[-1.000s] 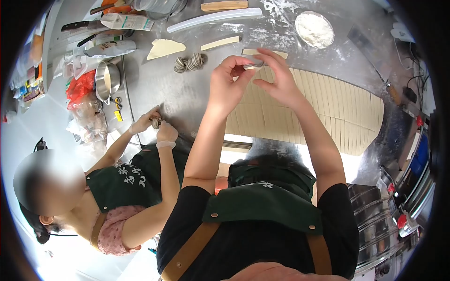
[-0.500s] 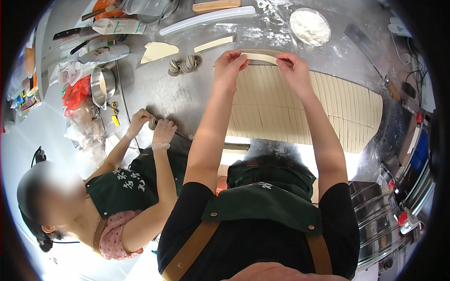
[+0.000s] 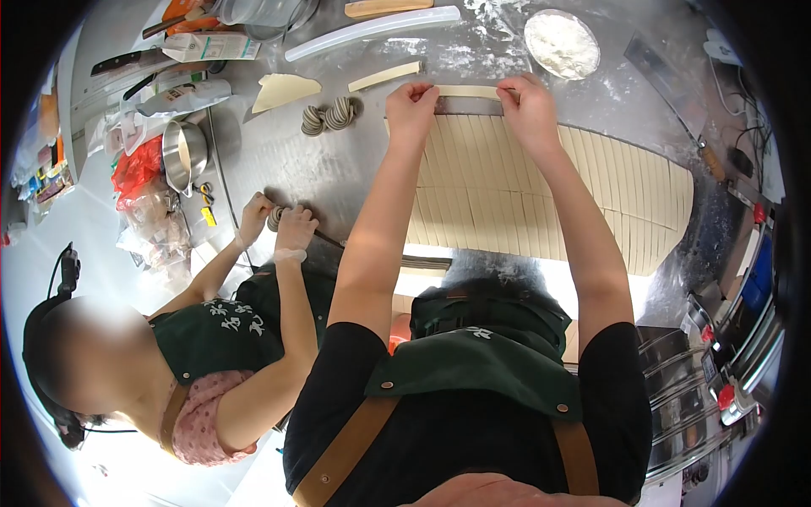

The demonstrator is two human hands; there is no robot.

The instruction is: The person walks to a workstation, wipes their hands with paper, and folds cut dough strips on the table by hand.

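A pale dough strip (image 3: 469, 91) is stretched level between my two hands, above the near sheet of cut dough. My left hand (image 3: 412, 108) is closed on its left end, and my right hand (image 3: 527, 106) pinches the right end. Below them lies the pale dough sheet (image 3: 507, 186), cut into many narrow strips. Left of my left hand are two striped dough twists (image 3: 329, 116), a single pale strip (image 3: 384, 76) and a flat dough piece (image 3: 285, 91).
A bowl of flour (image 3: 562, 45) stands at the back, with a long blade (image 3: 663, 84) to its right. At the left, a co-worker's gloved hands (image 3: 291, 232) hold a striped dough piece. Beyond are a metal pot (image 3: 185, 156) and a knife (image 3: 127, 62).
My hands have moved apart from each other, drawing the strip out lengthwise between them, then slightly away from me. The strip, curved half a second ago, is now straight.
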